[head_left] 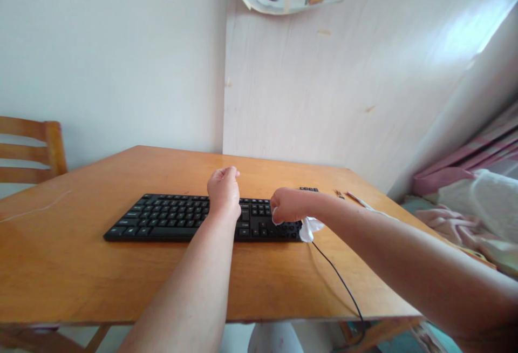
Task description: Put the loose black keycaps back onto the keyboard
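Head cam: my R hand (pixel 289 205) grips tissue (pixel 310 229), prob. wiping kbd (pixel 174 215); L hand (pixel 224 192) fisted, nothing showing; nxt prob. needs light pressure.

1 wooden table (pixel 121 283): black keyboard (pixel 172 218), black keycaps (pixel 309 189) just behind, cable (pixel 340 276) over front edge, white thread (pixel 40 209) left.
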{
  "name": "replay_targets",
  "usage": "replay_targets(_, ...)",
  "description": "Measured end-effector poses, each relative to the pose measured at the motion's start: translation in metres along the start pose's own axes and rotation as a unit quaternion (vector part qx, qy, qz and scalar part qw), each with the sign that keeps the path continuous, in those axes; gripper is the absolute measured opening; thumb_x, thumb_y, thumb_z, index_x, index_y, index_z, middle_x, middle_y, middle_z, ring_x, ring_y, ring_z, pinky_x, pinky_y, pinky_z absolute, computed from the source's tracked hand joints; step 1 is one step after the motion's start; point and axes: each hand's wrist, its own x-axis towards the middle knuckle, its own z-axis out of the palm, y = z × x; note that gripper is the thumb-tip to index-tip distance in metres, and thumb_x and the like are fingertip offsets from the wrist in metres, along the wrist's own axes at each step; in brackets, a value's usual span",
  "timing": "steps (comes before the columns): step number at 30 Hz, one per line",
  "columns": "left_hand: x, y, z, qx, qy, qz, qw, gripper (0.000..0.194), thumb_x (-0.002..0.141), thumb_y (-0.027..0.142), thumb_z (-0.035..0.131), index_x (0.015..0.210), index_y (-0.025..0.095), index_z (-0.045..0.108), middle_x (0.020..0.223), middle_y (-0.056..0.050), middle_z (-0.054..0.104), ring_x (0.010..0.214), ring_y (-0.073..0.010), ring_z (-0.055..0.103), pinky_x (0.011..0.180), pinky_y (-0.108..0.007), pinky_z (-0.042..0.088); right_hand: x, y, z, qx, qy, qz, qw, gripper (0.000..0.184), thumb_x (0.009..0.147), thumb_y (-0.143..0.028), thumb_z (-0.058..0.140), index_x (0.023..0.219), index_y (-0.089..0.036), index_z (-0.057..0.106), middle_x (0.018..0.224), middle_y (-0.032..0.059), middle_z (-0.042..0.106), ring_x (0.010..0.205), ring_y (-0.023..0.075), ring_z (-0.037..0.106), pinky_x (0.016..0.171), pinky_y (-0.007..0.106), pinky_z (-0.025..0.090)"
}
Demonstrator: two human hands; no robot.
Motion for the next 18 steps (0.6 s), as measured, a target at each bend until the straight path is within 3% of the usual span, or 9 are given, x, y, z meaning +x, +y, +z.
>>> replay_targets(7,-0.001,0.002,0.0,0.004,-0.005,-0.008,1.0,0.014,0.069,0.029,0.063,0.069,0.015,0.062,0.069,-0.001,0.065,0.065,-0.0121,0.052,0.065,-0.026,0.039,0.002,0.003,0.004,0.0,0.021,0.018,1.0,0.029,0.068,-0.022,0.057,0.086,-0.01,0.076,0.071,0.0081,0.069,0.062,0.0152,0.057,0.049,0.022,0.035)
replay_targets(13,-0.001,0.002,0.0,0.006,-0.007,-0.006,1.0,0.014,0.069,0.03,0.063,0.07,0.016,0.062,0.063,0.0,0.062,0.064,-0.0125,0.052,0.063,-0.026,0.038,-0.013,0.003,0.008,0.038,-0.027,-0.05,0.998,0.022,0.065,-0.026,0.062,0.079,-0.015,0.075,0.063,0.0022,0.064,0.056,0.0135,0.055,0.046,0.021,0.034)
replay_targets(18,0.0,0.0,0.0,0.007,-0.009,-0.004,1.0,0.015,0.069,0.031,0.062,0.07,0.016,0.062,0.069,-0.001,0.065,0.066,-0.0125,0.054,0.065,-0.026,0.039,-0.016,-0.001,0.009,0.02,0.009,-0.01,1.0,0.02,0.067,-0.022,0.059,0.075,-0.014,0.075,0.061,0.0038,0.064,0.055,0.0139,0.054,0.048,0.022,0.035)
